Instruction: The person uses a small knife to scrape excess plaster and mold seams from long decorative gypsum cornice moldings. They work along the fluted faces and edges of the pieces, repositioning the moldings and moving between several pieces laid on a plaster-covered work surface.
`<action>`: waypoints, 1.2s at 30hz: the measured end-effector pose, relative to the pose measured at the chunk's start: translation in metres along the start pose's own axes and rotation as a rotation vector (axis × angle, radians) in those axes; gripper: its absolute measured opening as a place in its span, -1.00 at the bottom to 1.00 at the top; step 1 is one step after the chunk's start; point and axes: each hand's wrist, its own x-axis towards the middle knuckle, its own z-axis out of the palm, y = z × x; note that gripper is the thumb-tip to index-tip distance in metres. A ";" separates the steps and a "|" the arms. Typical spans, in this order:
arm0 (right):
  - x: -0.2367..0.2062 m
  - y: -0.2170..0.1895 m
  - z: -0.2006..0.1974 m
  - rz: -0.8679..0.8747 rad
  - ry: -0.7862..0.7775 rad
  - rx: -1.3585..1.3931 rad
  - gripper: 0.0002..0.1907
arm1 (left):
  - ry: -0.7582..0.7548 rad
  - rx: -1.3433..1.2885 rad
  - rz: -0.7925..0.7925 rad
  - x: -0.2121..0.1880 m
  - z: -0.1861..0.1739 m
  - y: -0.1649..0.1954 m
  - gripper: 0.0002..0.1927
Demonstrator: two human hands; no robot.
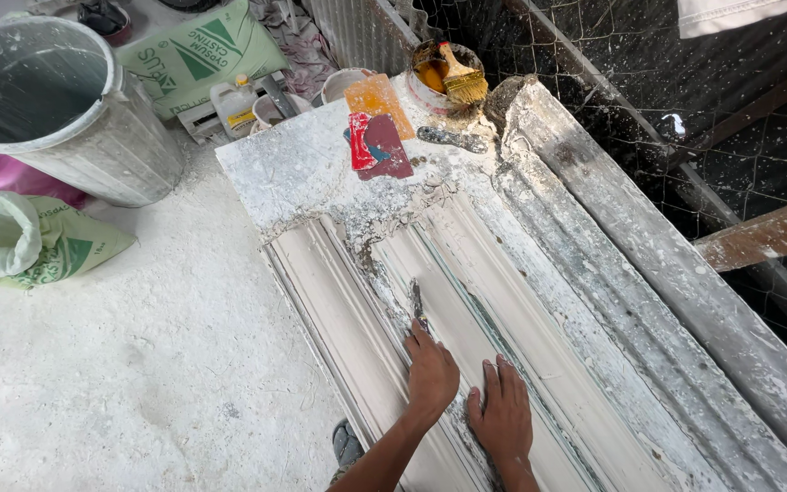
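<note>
A long white plaster moulding point(466, 273) with ridges and grooves lies on a plaster-crusted bench point(302, 173). My left hand point(431, 372) rests on a ridge and grips a thin, narrow scraping tool point(416, 302) whose tip points away from me along a groove. Just right of it, my right hand point(501, 415) lies flat on the moulding with its fingers stretched out and nothing in it.
At the bench's far end lie a red scraper point(378, 146), an orange scraper point(377, 96), a grey trowel handle point(453, 138) and a tub with a brush point(462, 82). A grey bin point(66, 109) and green plaster bags point(198, 55) stand on the dusty floor at left. Wire mesh point(685, 118) runs along the right.
</note>
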 end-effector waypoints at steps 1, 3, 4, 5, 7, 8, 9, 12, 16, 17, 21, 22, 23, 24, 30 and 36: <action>0.000 0.000 0.000 0.006 -0.015 -0.005 -0.46 | 0.018 -0.001 0.041 0.006 -0.001 0.000 -0.27; 0.000 0.001 0.000 0.024 -0.040 -0.012 -0.45 | 0.029 0.079 0.015 0.032 -0.012 0.002 -0.27; 0.000 0.001 -0.001 0.020 -0.030 -0.001 -0.46 | 0.027 0.118 -0.001 0.042 -0.016 0.003 -0.28; 0.000 0.001 -0.001 0.016 -0.022 0.009 -0.46 | 0.075 0.162 -0.013 0.051 -0.021 0.004 -0.30; 0.000 0.001 -0.001 0.012 -0.019 0.014 -0.47 | 0.120 0.204 -0.032 0.055 -0.023 0.005 -0.33; 0.000 0.002 -0.001 0.015 -0.024 0.012 -0.47 | 0.118 0.205 -0.039 0.052 -0.022 0.004 -0.34; 0.000 0.002 -0.001 0.018 -0.029 0.011 -0.47 | 0.115 0.208 -0.048 0.050 -0.020 0.003 -0.36; -0.001 0.002 0.001 0.020 -0.035 -0.015 -0.47 | 0.042 0.194 0.082 0.043 -0.013 -0.007 -0.27; -0.002 0.004 0.004 -0.028 -0.009 -0.002 -0.47 | 0.064 0.223 0.022 0.065 -0.012 -0.025 -0.34; -0.002 0.004 0.005 -0.028 -0.009 0.001 -0.47 | 0.045 0.219 -0.070 0.076 -0.015 -0.028 -0.39; -0.003 0.004 0.008 -0.019 -0.027 -0.040 -0.46 | 0.136 0.135 0.108 0.071 -0.011 -0.035 -0.31; -0.003 0.004 0.008 -0.024 -0.021 -0.029 -0.47 | 0.164 0.165 0.192 0.070 -0.013 -0.032 -0.29; -0.003 0.004 0.008 -0.025 -0.012 -0.018 -0.47 | 0.189 0.198 0.281 0.067 -0.015 -0.029 -0.26; -0.004 0.003 0.008 -0.018 -0.008 -0.012 -0.47 | 0.142 0.203 0.203 0.074 -0.024 -0.024 -0.27; -0.006 0.001 0.001 -0.030 0.022 0.005 -0.48 | 0.110 0.128 0.157 0.126 -0.092 -0.019 -0.38; -0.009 0.008 0.000 -0.043 0.022 0.022 -0.48 | 0.122 0.003 0.434 -0.015 -0.089 -0.095 -0.60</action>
